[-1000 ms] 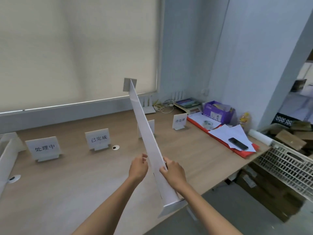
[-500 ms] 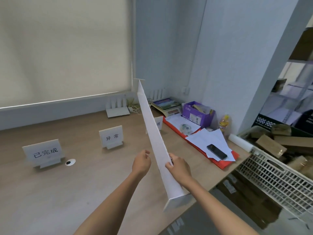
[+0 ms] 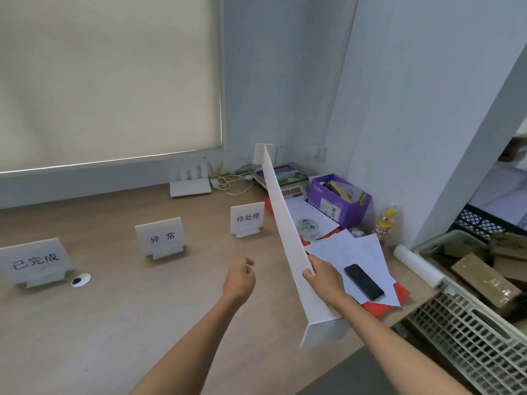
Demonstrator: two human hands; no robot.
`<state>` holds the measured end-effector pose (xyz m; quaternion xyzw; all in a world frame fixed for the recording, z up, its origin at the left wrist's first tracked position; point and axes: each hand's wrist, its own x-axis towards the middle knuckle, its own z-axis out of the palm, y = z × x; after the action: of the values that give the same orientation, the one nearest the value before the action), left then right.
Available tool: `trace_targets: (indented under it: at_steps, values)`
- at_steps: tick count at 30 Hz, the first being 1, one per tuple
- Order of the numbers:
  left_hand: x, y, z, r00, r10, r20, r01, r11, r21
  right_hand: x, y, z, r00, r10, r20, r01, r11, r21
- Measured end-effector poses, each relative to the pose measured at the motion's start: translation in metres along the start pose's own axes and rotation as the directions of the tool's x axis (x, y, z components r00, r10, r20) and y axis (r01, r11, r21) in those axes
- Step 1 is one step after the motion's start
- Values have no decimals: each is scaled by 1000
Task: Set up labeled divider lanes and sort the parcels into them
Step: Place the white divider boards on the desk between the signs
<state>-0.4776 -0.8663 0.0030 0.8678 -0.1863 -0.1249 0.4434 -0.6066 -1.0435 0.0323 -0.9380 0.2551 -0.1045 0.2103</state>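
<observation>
1. Right hand [image 3: 322, 276]: it grips the upper edge of the white divider [image 3: 286, 223] partway along its near half, with the fingers curled over the edge.
2. Left hand [image 3: 239, 280]: it holds nothing. The fingers are loosely curled, and the hand hangs above the counter [image 3: 142, 323], left of the panel and clear of it.
3. Divider position: it stands on edge, right of the 待处理 label [image 3: 247, 219] and left of the papers and the phone [image 3: 363, 282]. The near foot sits at the counter's front edge. Whether the panel bears on the surface cannot be confirmed.
4. Governing relation: the long axis runs from the person toward the back wall, roughly square to the row of labels 已完成 [image 3: 34, 260], 异常 [image 3: 161, 238] and 待处理. The right hand alone controls the panel. The left hand is nearer to its open left face.
5. Judgement: the lane is not yet closed. Setting down requires keeping that axis straight, and the left hand is well placed to steady it.
6. Parcels [image 3: 482, 277]: unsorted, lying in the crate [image 3: 456, 337] to the right.
</observation>
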Motion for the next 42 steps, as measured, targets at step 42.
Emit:
trace_targets:
  at_steps: [42]
  values:
    - [-46, -8, 12, 861, -379, -340, 350, 925, -144, 83, 35, 46, 942, -213, 259, 274, 935, -227]
